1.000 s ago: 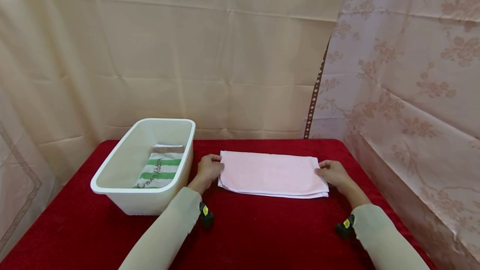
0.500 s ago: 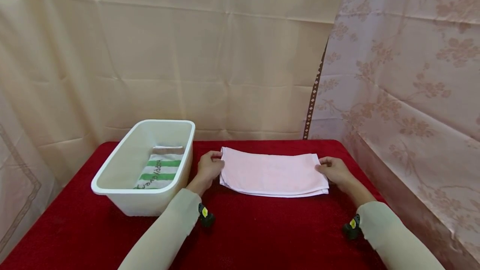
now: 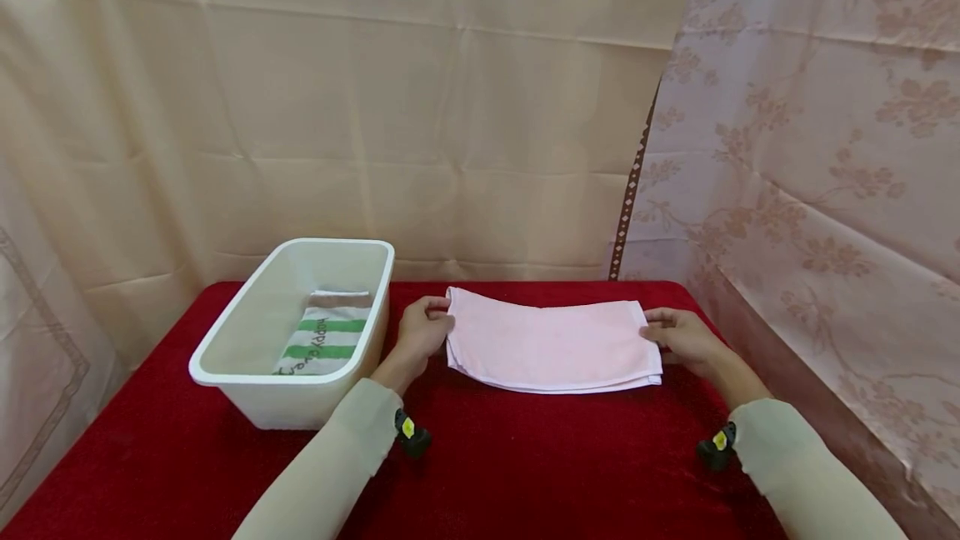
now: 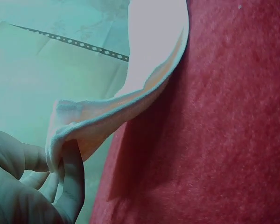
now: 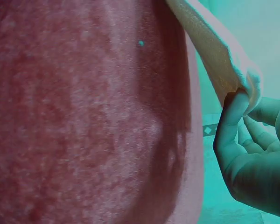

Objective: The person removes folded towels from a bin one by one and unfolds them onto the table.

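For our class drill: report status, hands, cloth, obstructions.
Left hand, right hand pinching opposite ends. Pink cloth folded, sagging between. Tub at left, nothing visibly blocking.

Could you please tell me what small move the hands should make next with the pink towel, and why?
Probably lift the pink towel higher and move it left toward the basin: the left hand and right hand pinch its ends, those ends are raised off the table, and the basin holds a striped towel.
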`<state>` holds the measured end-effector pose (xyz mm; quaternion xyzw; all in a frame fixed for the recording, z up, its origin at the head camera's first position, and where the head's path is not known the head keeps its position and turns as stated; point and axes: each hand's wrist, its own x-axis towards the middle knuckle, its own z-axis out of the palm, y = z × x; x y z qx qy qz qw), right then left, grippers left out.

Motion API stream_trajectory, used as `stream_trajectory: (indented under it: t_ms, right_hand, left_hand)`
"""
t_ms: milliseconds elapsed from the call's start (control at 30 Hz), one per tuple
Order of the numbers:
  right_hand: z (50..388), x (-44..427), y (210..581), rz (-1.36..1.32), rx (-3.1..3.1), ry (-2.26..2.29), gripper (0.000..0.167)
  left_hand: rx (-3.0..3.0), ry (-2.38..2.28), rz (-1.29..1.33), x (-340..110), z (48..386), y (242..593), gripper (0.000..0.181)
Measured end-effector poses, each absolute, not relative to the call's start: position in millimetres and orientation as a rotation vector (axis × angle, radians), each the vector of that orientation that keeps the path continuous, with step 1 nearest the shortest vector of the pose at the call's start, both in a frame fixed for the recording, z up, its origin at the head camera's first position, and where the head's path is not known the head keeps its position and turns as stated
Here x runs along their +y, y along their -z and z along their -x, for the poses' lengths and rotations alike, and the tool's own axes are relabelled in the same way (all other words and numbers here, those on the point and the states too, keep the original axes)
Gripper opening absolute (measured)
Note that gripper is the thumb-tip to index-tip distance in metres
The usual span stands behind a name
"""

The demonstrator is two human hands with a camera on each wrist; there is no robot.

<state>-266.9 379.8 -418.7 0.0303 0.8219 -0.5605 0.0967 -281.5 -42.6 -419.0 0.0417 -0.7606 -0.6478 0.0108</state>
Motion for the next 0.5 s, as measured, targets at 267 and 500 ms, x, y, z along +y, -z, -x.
stream_trajectory:
  t_ms: [267, 500]
  right_hand:
    - [268.0, 380.9, 408.8, -0.053, 2.440, 1.670, 0.052]
    - [266.4, 385.4, 407.1, -0.082, 2.442, 1.640, 0.053]
  left_hand:
    - [-2.279, 2.188, -0.147, -42.9, 276.2, 412.6, 0.034]
    - [-2.287, 2.198, -0.147, -44.9, 266.4, 410.4, 0.033]
